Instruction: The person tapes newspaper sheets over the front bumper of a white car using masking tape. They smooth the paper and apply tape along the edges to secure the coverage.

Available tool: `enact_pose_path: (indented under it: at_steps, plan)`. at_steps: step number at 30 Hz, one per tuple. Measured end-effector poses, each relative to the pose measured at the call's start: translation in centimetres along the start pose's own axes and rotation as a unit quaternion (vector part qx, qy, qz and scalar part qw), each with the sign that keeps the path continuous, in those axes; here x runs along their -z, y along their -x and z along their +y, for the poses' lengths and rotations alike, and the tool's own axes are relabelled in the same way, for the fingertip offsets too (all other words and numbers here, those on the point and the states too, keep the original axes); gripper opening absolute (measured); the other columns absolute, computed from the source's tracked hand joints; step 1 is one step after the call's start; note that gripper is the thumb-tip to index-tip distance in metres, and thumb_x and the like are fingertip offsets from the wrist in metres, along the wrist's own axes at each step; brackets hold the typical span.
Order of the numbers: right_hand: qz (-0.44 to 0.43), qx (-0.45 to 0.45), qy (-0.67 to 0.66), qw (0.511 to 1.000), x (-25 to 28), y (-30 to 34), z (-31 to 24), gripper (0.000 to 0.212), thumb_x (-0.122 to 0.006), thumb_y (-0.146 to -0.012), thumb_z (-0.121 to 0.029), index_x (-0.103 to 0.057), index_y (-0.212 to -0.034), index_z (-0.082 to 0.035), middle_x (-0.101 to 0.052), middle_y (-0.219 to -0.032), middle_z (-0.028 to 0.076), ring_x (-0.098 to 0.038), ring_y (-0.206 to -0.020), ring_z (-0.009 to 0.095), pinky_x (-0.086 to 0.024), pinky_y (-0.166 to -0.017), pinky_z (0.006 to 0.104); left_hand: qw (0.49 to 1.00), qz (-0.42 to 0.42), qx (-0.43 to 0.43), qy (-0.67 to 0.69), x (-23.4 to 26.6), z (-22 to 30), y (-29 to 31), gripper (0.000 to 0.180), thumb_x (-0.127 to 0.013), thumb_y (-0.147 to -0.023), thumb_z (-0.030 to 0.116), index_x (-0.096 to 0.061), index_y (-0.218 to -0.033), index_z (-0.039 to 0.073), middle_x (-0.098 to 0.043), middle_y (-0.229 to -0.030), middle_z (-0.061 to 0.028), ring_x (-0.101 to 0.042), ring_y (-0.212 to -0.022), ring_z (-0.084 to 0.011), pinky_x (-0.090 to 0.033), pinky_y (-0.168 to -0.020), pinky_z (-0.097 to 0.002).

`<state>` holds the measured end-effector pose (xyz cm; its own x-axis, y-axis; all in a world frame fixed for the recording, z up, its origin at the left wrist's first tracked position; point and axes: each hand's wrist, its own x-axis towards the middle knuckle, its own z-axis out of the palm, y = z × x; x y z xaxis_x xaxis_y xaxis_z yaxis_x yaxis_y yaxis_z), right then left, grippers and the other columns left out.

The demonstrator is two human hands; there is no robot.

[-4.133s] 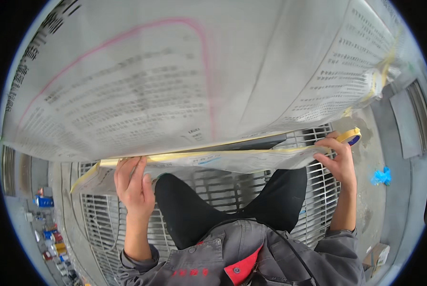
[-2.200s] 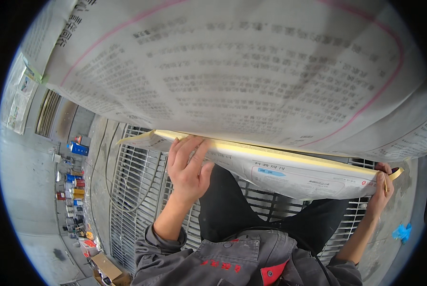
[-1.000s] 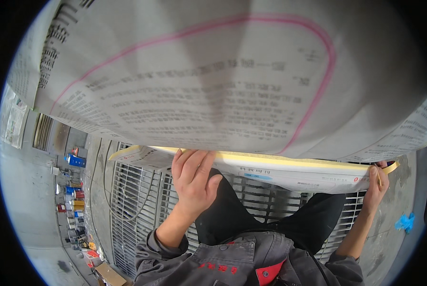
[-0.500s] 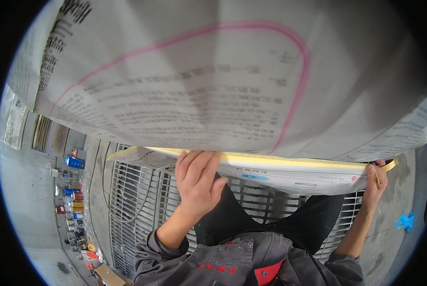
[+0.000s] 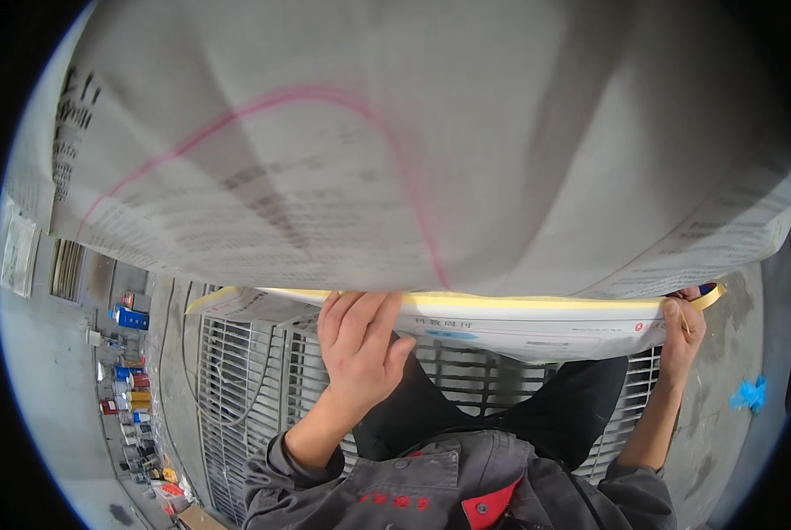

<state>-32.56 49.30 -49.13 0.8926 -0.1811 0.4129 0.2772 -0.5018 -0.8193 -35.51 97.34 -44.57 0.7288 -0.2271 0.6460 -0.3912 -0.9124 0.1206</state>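
A large sheet of newspaper (image 5: 501,203), printed with a curved pink line, fills the upper view close to me. Below its lower edge runs a long strip of yellow masking tape (image 5: 519,302), along the top of another newspaper strip (image 5: 554,334). My left hand (image 5: 358,340) lies against the tape left of centre, fingers stretched out and thumb apart; its fingertips reach the big sheet's edge. At the right end my right hand (image 5: 683,340) is closed on the tape, where the yellow band curls round a dark purple patch. Some of its fingers are hidden behind the paper.
Beneath my legs (image 5: 475,397) is a metal floor grating (image 5: 237,380), with a cable (image 5: 192,389) crossing it at left. Several cans and bottles (image 5: 135,402) line the left wall. A blue crumpled piece (image 5: 749,395) lies on the right.
The pink line on the big newspaper has shifted left, and its creases have changed. Both hands keep about the same places on the tape, with a slight leftward shift in view.
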Motion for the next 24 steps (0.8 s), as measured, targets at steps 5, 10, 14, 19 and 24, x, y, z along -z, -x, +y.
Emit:
enact_pose_path:
  at_steps: [5, 10, 14, 19, 24]
  plan:
    - [0.004, 0.014, 0.007, 1.0, -0.5, -0.3, -1.1, 0.028, -0.072, -0.103, -0.018, -0.07, -0.09, 0.006, -0.062, -0.101, 0.007, -0.054, -0.098, 0.02, -0.042, -0.088, 0.0348, 1.0, 0.004, -0.006, 0.003, -0.1, 0.3, 0.2, 0.048, -0.078, -0.088, 0.033, -0.076, -0.126, 0.003, -0.069, -0.129, -0.0099, -0.063, -0.12, -0.032, -0.043, -0.113, -0.0524]
    - [0.009, 0.026, 0.025, 0.999, -0.6, -0.5, -1.0, 0.027, -0.072, -0.103, -0.018, -0.071, -0.09, 0.006, -0.062, -0.099, 0.008, -0.053, -0.096, 0.02, -0.041, -0.088, 0.0351, 1.0, 0.0, -0.012, 0.011, -0.2, 0.7, 0.0, 0.048, -0.079, -0.087, 0.032, -0.076, -0.125, 0.003, -0.069, -0.127, -0.0099, -0.063, -0.119, -0.0325, -0.045, -0.111, -0.0527]
    - [0.002, 0.026, 0.011, 1.0, -0.7, -0.5, -1.1, 0.026, -0.072, -0.103, -0.017, -0.072, -0.09, 0.005, -0.062, -0.099, 0.007, -0.054, -0.098, 0.02, -0.042, -0.087, 0.0349, 1.0, 0.005, -0.019, 0.014, -0.4, 1.0, -0.3, 0.048, -0.078, -0.088, 0.033, -0.076, -0.124, 0.002, -0.069, -0.126, -0.0103, -0.062, -0.118, -0.0325, -0.046, -0.109, -0.0525]
    - [-0.002, 0.01, 0.008, 1.0, -0.7, -0.6, -1.0, 0.023, -0.072, -0.102, -0.015, -0.073, -0.091, 0.006, -0.062, -0.1, 0.007, -0.054, -0.098, 0.02, -0.043, -0.087, 0.0345, 0.999, 0.005, -0.027, 0.019, -0.5, 1.5, -0.8, 0.05, -0.078, -0.088, 0.034, -0.076, -0.125, 0.0, -0.068, -0.127, -0.0119, -0.062, -0.116, -0.0338, -0.047, -0.106, -0.0523]
    - [0.006, 0.044, 0.019, 0.999, -1.0, -0.9, -1.5, 0.021, -0.072, -0.101, -0.013, -0.073, -0.092, 0.006, -0.061, -0.097, 0.007, -0.054, -0.097, 0.021, -0.043, -0.087, 0.0358, 0.999, 0.001, -0.034, 0.024, -0.7, 1.8, -0.8, 0.052, -0.077, -0.089, 0.034, -0.075, -0.127, -0.002, -0.068, -0.128, -0.0135, -0.061, -0.116, -0.0356, -0.048, -0.104, -0.0524]
